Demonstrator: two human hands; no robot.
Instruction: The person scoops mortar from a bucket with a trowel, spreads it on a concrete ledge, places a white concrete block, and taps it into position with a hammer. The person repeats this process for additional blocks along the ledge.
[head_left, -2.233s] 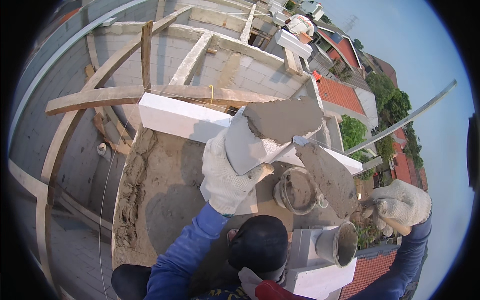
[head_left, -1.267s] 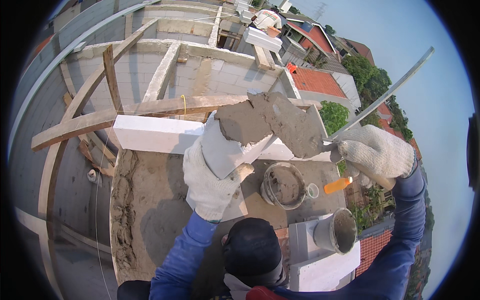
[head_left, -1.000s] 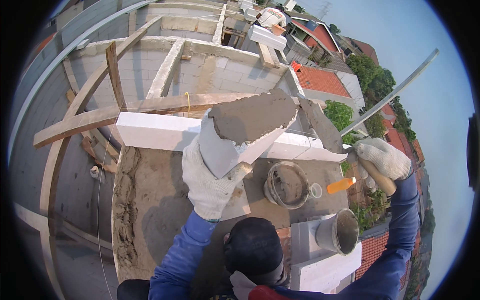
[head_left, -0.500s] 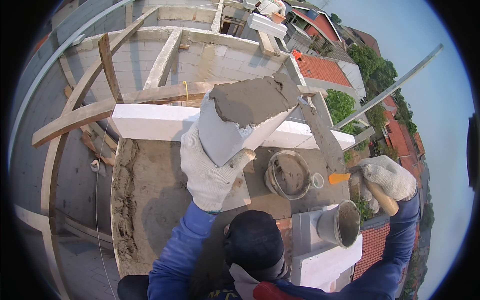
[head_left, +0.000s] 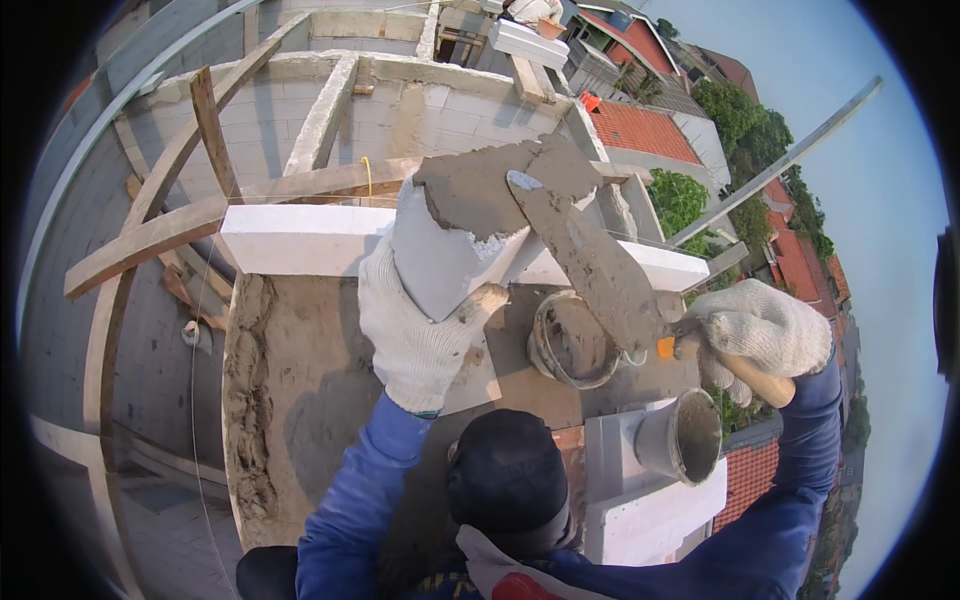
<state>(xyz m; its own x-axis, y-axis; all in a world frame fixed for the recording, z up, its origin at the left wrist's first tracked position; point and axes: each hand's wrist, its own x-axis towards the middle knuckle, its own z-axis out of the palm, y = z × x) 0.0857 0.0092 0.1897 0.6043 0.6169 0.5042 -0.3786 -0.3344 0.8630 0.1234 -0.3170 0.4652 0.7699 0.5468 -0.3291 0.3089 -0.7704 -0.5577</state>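
A pale lightweight concrete block (head_left: 425,255) is held up by my left hand (head_left: 400,330), which grips it from below with the thumb on its near side. Wet grey mortar (head_left: 465,185) coats the block's upper face, with ragged edges. My right hand (head_left: 770,325), in a white knit glove like the left, is closed round the wooden handle (head_left: 755,378) of a trowel. The mortar-smeared trowel blade (head_left: 590,262) reaches up and left, its tip over the right part of the mortar layer. Below the blade stands a bucket (head_left: 540,345) with mortar inside.
A row of white blocks (head_left: 290,240) runs behind the held block. A mortar strip (head_left: 255,400) lines the platform's left edge. A tilted grey bucket (head_left: 655,440) rests by more white blocks (head_left: 655,515). Wooden beams (head_left: 150,235) and a thin string cross the left side. Another person works far back.
The trowel blade has swung left from the block's right edge onto its mortar-covered face. My left hand holds the block in nearly the same place.
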